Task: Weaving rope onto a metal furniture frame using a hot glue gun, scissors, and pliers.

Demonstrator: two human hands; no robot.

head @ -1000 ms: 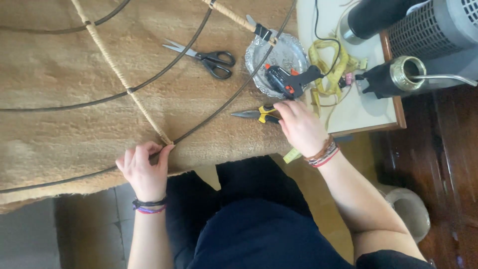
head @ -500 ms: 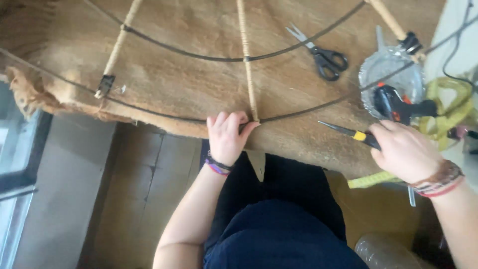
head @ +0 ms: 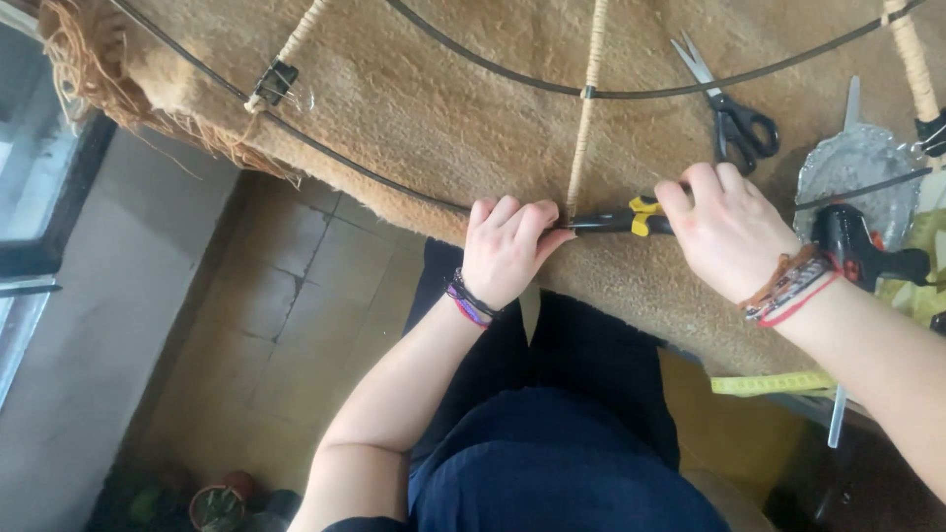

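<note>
My left hand (head: 507,248) pinches the dark wire hoop (head: 365,175) where a cord-wrapped spoke (head: 585,118) meets it, at the near edge of the tan blanket (head: 463,108). My right hand (head: 729,236) grips pliers with a yellow-and-black handle (head: 631,219), their jaws pointing left to the same joint beside my left fingers. A second, inner wire arc (head: 641,94) crosses the spoke further up.
Black-handled scissors (head: 734,108) lie on the blanket above my right hand. A black glue gun (head: 862,246) and a foil dish (head: 857,167) sit at the right. A binder clip (head: 276,84) holds another wrapped spoke at upper left. A yellow tape measure (head: 774,382) hangs below the table edge.
My right hand carried the pliers leftward to the joint that my left hand holds. The view has shifted, so the work sits further right in frame.
</note>
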